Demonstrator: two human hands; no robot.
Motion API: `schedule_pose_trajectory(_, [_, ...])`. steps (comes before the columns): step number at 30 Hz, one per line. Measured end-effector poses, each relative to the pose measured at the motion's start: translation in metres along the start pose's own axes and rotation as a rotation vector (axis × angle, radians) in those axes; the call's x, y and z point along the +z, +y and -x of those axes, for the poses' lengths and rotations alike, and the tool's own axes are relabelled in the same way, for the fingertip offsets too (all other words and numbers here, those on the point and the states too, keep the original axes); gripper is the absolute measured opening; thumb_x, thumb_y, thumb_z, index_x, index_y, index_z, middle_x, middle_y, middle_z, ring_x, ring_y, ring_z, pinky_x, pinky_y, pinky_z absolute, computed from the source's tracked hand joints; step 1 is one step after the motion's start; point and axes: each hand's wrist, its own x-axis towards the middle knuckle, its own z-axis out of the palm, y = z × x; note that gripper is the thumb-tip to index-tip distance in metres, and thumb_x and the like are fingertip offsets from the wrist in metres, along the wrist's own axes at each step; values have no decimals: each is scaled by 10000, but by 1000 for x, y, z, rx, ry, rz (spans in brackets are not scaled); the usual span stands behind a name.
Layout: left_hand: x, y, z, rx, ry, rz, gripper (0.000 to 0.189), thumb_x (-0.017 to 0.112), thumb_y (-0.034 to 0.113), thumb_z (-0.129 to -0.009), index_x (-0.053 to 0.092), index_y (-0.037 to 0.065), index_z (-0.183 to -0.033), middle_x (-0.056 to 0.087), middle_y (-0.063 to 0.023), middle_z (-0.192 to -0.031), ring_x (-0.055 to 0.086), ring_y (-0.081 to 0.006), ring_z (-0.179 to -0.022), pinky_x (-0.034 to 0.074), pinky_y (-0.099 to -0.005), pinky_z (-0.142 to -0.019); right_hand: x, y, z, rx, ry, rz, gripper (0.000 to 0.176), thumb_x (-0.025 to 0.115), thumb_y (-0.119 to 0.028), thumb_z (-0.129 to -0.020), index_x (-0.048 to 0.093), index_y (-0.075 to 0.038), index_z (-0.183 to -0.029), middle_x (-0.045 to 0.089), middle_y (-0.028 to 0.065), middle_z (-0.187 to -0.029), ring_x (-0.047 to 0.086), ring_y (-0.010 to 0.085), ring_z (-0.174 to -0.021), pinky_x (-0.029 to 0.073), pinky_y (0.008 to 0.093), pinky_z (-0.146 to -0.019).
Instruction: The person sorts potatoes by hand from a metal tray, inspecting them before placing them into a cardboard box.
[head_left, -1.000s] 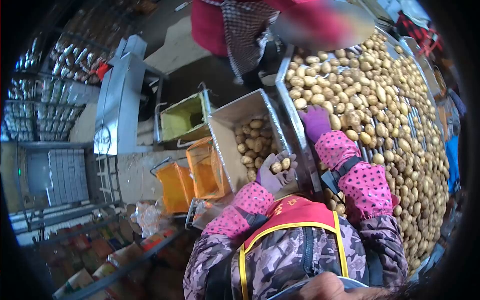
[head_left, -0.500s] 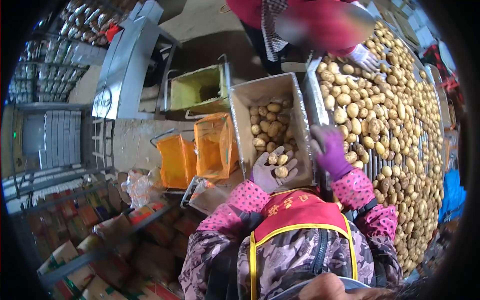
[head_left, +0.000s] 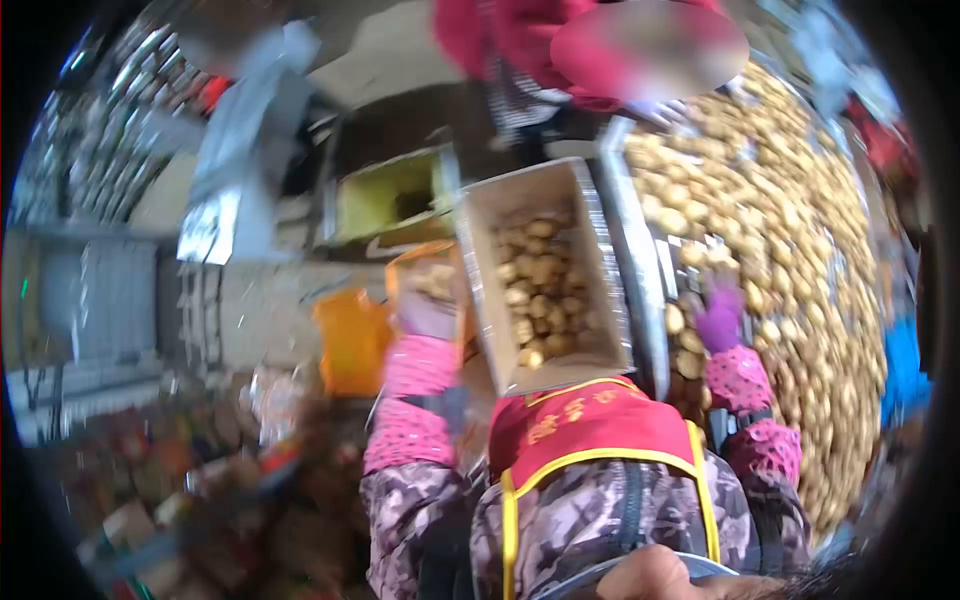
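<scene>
My left hand (head_left: 430,318), in a pale lilac glove and blurred by motion, is over the orange basket (head_left: 405,262) left of the carton. Tan, potato-like lumps (head_left: 437,282) show at its fingers. On the right, my purple-gloved right hand (head_left: 720,318) lies among the potatoes (head_left: 790,250) on the roller table, its fingertips smeared against them. Between my hands stands an open cardboard carton (head_left: 478,225), its bottom covered with potatoes (head_left: 540,275).
A second orange basket (head_left: 352,340) and a yellow-green container (head_left: 385,195) stand left of the carton. The metal table's edge (head_left: 635,260) runs along the carton's right side. Across the table, a person in red (head_left: 530,45) has a gloved hand near the potatoes.
My left hand, palm up with several potatoes over the carton before, has swung left over the orange basket. My right hand has moved from the table's edge onto the potatoes.
</scene>
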Motion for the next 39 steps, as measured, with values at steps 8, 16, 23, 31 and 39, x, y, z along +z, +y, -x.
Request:
schedule_pose_trajectory(8, [146, -17, -46, -89, -292, -187, 358, 615, 110, -972, 528, 39, -1311, 598, -139, -1233, 603, -282, -1185, 568, -436, -975, -128, 20, 171, 479, -85, 44, 651, 783, -393, -750, 630, -96, -1309, 535, 189, -1434, 473, 418, -1294, 380, 564, -1023])
schedule_pose_trajectory(16, [300, -214, 53, 604, -1553, -1612, 680, 783, 451, -772, 614, 186, -1376, 466, -182, -1537, 387, -465, -1429, 246, -623, -1193, -74, -54, 195, 665, -405, -80, 1080, 873, -511, -638, 385, -122, -1519, 287, 259, -1568, 301, 562, -1373, 401, 650, -1008])
schedule_pose_trajectory(23, [323, -227, -27, 643, -1209, -2085, 786, 745, 588, -771, 520, 331, -1479, 347, -112, -1645, 235, -453, -1526, 161, -672, -1202, -28, -49, 86, 373, 1, -111, 775, 763, -331, -742, 496, -220, -1461, 353, 172, -1564, 372, 463, -1379, 414, 655, -1008])
schedule_pose_trajectory(31, [315, -227, -71, 871, -847, -1970, 838, 795, 338, -729, 488, 236, -1502, 348, -103, -1632, 369, -435, -1439, 302, -563, -1186, -76, 16, 0, 384, 17, -564, 354, 671, -360, -905, 685, -147, -1187, 701, 191, -911, 677, 410, -728, 556, 483, -712])
schedule_pose_trajectory(39, [297, -228, -69, 814, -817, -1752, 740, 737, 221, -792, 504, 109, -1485, 409, -219, -1572, 414, -408, -1422, 315, -534, -1194, -29, 89, -58, 386, 103, -285, 669, 727, -185, -777, 560, -185, -1426, 627, 149, -1247, 593, 357, -1160, 477, 490, -974])
